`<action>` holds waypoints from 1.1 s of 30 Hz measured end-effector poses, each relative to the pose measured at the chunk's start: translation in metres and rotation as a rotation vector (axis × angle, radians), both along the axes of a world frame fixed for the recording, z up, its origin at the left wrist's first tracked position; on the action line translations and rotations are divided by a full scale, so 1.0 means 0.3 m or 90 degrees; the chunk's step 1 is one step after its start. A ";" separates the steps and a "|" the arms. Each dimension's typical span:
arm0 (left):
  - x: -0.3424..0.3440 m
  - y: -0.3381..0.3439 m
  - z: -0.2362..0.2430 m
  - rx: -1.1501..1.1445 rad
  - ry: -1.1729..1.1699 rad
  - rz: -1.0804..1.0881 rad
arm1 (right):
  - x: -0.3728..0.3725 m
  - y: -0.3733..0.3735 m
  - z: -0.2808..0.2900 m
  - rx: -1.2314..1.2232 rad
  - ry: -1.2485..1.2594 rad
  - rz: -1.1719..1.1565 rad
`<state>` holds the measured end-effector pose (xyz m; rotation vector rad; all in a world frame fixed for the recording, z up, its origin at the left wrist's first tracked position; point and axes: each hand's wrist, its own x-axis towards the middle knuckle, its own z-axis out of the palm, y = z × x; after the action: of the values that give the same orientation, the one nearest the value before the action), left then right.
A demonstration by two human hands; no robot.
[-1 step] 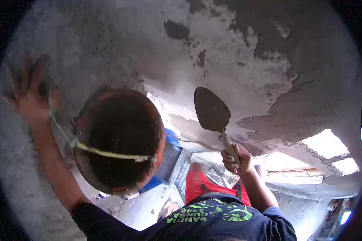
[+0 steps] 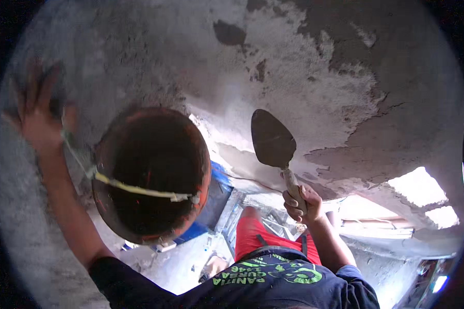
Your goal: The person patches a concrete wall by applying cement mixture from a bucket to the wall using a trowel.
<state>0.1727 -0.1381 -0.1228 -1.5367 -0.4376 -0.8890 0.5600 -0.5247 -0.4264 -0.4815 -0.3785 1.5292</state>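
A rough grey cement surface [image 2: 139, 62] fills the upper part of the view, patched with darker, damp-looking areas and paler worn ones, with glaring bright openings [image 2: 417, 186] at the right. The left arm reaches up along the left side, elbow nearly straight, and ends in the left hand [image 2: 41, 126], its fingers fanned wide over the cement; whether they touch it I cannot tell. A thin pale cord [image 2: 77, 154] runs from beside the thumb down to the yellow handle [image 2: 139, 190] of a round, orange-rimmed bucket [image 2: 205, 190], which sits between the two arms, mouth toward the camera. How the cord meets the hand is too blurred to make out.

The right arm is bent, forearm angled up from the dark sleeve, and the right hand [image 2: 301, 203] is wrapped around the grip of a trowel [image 2: 273, 140]. The blade points away from the body, just right of the bucket, clear of its rim.

The bucket's inside is too dark to show its contents, and its body covers part of a blue object [image 2: 191, 233] behind it. The legs in red shorts [image 2: 250, 239] are partly hidden by the dark shirt [image 2: 304, 293], which bears bright green lettering and a drawing, both upside down here.
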 end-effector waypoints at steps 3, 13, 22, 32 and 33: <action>0.019 -0.066 0.022 -0.069 -0.032 0.113 | 0.020 -0.019 -0.032 0.062 -0.204 -0.016; 0.070 -0.177 -0.014 -0.118 -0.082 0.046 | -0.119 0.561 0.698 0.527 -1.223 -0.649; 0.066 -0.182 -0.005 -0.152 -0.082 0.061 | -0.260 0.954 0.969 0.082 -1.498 -0.670; 0.064 -0.151 -0.025 -0.122 -0.078 0.034 | -0.238 0.575 0.290 -0.133 -1.417 -0.334; 0.031 -0.138 -0.034 -0.106 -0.075 0.020 | -0.241 0.522 0.187 -0.129 -1.398 -0.291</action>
<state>0.1819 -0.1796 -0.1329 -1.6297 -0.6321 -0.9403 0.4877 -0.3680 -0.3701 -2.1170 -1.5671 -0.0186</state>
